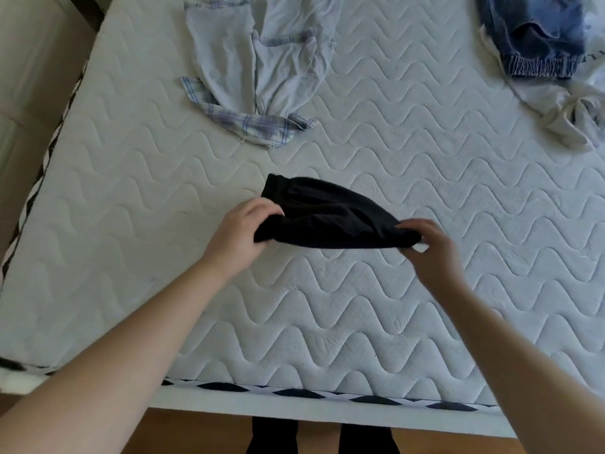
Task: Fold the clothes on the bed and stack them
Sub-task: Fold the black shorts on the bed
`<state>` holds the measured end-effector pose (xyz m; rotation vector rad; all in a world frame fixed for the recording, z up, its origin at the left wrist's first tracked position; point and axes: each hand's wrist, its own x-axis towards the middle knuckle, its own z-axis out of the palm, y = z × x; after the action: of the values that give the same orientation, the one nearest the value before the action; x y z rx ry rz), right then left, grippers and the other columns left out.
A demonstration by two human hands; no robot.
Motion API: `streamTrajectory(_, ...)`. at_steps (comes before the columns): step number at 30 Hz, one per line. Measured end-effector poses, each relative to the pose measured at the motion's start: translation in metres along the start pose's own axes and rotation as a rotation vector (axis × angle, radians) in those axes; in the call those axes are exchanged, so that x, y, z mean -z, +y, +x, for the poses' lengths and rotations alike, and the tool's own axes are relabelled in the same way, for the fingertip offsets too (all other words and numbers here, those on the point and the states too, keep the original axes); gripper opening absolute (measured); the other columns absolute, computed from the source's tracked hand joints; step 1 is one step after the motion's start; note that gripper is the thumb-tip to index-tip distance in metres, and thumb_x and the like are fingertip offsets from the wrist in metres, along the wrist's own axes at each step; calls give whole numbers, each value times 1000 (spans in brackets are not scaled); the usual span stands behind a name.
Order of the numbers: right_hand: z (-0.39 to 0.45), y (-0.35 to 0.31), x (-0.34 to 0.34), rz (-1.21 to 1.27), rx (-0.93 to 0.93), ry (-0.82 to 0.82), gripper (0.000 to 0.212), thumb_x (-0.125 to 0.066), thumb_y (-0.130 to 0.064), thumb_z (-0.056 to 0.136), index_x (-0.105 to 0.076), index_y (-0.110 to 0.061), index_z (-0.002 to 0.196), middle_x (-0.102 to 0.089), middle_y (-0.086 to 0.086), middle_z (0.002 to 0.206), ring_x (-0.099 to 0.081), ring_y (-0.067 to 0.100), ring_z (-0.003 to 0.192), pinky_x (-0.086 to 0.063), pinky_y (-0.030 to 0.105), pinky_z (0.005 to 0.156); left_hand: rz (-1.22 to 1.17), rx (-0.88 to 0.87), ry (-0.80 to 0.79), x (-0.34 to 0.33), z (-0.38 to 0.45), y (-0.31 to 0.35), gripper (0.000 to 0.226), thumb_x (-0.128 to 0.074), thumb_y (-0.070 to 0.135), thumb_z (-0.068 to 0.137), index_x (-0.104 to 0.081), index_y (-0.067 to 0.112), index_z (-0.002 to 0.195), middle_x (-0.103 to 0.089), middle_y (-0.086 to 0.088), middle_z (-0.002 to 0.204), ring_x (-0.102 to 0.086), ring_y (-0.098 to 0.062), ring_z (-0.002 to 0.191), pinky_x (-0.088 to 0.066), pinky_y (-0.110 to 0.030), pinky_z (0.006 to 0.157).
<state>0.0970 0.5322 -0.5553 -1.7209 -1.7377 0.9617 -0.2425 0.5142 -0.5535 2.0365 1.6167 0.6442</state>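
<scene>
Over the near middle of the quilted mattress (pixel 393 158), the left hand (pixel 237 231) and right hand (pixel 429 245) each pinch an end of a small black garment (pixel 327 217). Farther back lie a pale plaid-trimmed garment (pixel 258 70) and, at the far right, a blue denim piece (pixel 537 34) on white cloth (pixel 563 109)

A single wide-angle view from the person's head looks forward and steeply down over the near edge of the mattress (pixel 360 306), close enough that both forearms enter from the bottom corners. The left hand (pixel 240 232) and right hand (pixel 429 249) sit near mid-frame. The lens bends the bed's edges outward; floor shows along the bottom, and the far clothes are cut by the top edge
</scene>
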Motion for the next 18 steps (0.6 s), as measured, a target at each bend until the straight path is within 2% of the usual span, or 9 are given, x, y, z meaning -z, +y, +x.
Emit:
streamTrajectory(3,-33,27,-28,-27,-69,9,39,-76,4,76,-73,-28,98,-62,-8,109,-57,-2,94,-43,10,83,131,-7,-15,-43,-38,-11,52,-75,-12,57,-68,7,105,-64,-7,114,-61,-27,105,-44,-32,93)
streamTrajectory(6,-67,52,-46,-80,-139,-51,34,-74,1,80,-75,-23,104,-61,-6,115,-57,7,94,-45,16,82,205,48,-113,-77,-82,-19,61,-77,-13,53,-67,11,108,-60,-8,119,-61,-28,106,-49,-39,89)
streamTrajectory(8,-84,66,-53,-125,-160,-135,35,-70,-1,84,-73,-22,112,-59,-6,121,-56,8,94,-42,14,82,237,57,-191,-90,-104,-23,61,-80,-9,56,-66,12,112,-58,-9,125,-60,-29,112,-51,-41,88)
streamTrajectory(11,-94,79,-59,-140,-252,-252,34,-59,-1,91,-70,-22,115,-54,-6,128,-56,11,97,-40,13,83,265,41,-261,-96,-118,-26,46,-78,20,75,-65,13,119,-55,-9,133,-54,-27,125,-51,-42,91)
streamTrajectory(13,-88,82,-61,-98,-350,-228,36,-51,0,92,-69,-25,110,-55,-6,128,-60,16,97,-42,21,82,221,69,-212,-94,-115,-23,39,-58,42,89,-67,15,114,-55,-6,131,-54,-24,122,-49,-41,92)
streamTrajectory(14,-81,81,-62,-75,-385,-183,34,-49,-3,93,-66,-27,109,-56,-7,127,-61,17,100,-43,24,82,173,114,-168,-93,-109,-21,39,-50,46,92,-68,15,108,-56,-5,127,-55,-24,118,-47,-40,92)
streamTrajectory(16,-63,78,-65,15,-450,-83,27,-53,-19,96,-57,-28,121,-58,-8,124,-60,16,108,-46,28,85,76,268,-36,-94,-90,-19,37,-50,44,93,-67,12,100,-54,-9,123,-54,-26,113,-42,-35,95)
streamTrajectory(18,-39,74,-68,138,-510,-71,47,-59,-34,94,-44,-26,138,-56,-10,127,-57,11,115,-48,33,95,-100,553,67,-95,-66,-20,43,-60,42,90,-59,10,118,-50,-11,127,-50,-27,118,-36,-30,100)
